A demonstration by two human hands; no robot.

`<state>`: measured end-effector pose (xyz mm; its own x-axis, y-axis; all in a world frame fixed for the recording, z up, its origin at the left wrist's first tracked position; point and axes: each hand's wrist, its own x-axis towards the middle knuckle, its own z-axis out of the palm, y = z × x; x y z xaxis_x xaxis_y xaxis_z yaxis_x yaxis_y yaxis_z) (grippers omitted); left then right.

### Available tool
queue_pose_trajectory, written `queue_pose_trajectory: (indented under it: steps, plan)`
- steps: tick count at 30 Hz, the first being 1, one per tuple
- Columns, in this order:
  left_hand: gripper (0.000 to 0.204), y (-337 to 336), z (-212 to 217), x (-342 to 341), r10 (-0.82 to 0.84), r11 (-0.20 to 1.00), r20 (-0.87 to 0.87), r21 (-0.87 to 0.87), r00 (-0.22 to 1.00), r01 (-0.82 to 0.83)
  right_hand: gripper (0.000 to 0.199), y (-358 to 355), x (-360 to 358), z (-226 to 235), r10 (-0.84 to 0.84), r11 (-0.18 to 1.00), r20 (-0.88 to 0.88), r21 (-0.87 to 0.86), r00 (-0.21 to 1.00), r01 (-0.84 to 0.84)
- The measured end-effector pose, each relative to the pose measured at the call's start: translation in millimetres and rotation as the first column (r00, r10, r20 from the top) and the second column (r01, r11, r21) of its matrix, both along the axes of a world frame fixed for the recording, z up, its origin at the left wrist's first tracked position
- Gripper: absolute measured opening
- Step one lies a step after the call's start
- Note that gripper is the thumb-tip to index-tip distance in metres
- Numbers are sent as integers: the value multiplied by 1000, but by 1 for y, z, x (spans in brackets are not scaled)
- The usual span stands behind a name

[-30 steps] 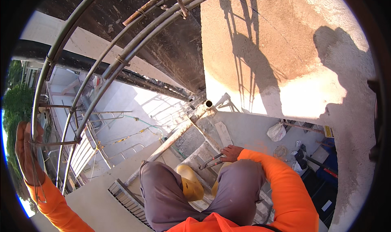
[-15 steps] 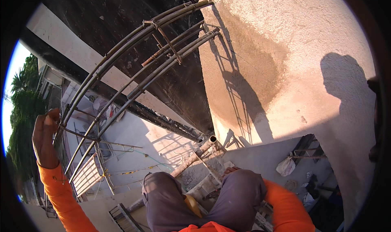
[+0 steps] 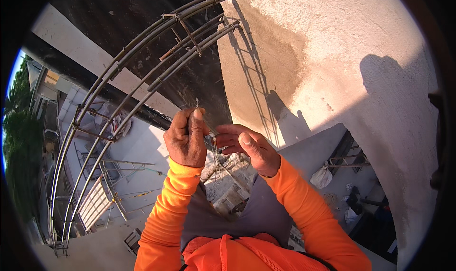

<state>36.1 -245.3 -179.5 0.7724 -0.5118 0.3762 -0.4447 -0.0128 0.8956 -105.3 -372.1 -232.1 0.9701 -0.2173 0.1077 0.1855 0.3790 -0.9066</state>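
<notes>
In front of my chest, beside the rebar cage [image 3: 142, 76], my left hand [image 3: 186, 139] pinches thin tie wire [image 3: 212, 140] while my right hand [image 3: 249, 147] grips its strands, apparently separating one, and the next move probably needs a clean pull

Hidden and cut-off parts, seen around the wire [image 3: 212, 140]

The wire is too thin to follow: its strands blur between the left hand [image 3: 186, 138] and right hand [image 3: 248, 147], and the left fingers cover where it is gripped. Below the wire, the sleeves [image 3: 164, 214] run out of the lower edge. Left of the wire, the rebar cage [image 3: 118, 76] has its foot lost in the dark rim. Right of the wire, small items on the ground [image 3: 351, 204] are too small to tell.
</notes>
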Motion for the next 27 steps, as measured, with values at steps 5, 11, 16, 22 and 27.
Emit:
queue_pose_trajectory:
  steps: [5, 11, 16, 22, 27]
  plan:
    - [19, -3, -13, -4, 74, 996, 206, 39, 976, -84, 47, 35, 13, 8, -105, 994, -12, 3, 994, 105]
    - [15, 9, -30, 13, -17, 986, 77, -162, 997, 29, 22, 44, 13, 2, -204, 904, -94, 364, 974, 224]
    - [18, 12, -32, 13, -95, 974, 279, -174, 955, 148, 26, 42, 8, 4, -3, 939, -33, 343, 999, 14]
    - [16, 10, -32, -8, -128, 914, 91, -376, 988, 153, 15, 51, 14, 2, -212, 973, 49, -80, 976, 216]
    - [27, 13, -37, -14, -359, 821, -491, -570, 794, 18, 20, 63, 14, 5, -343, 930, -29, -154, 939, 335]
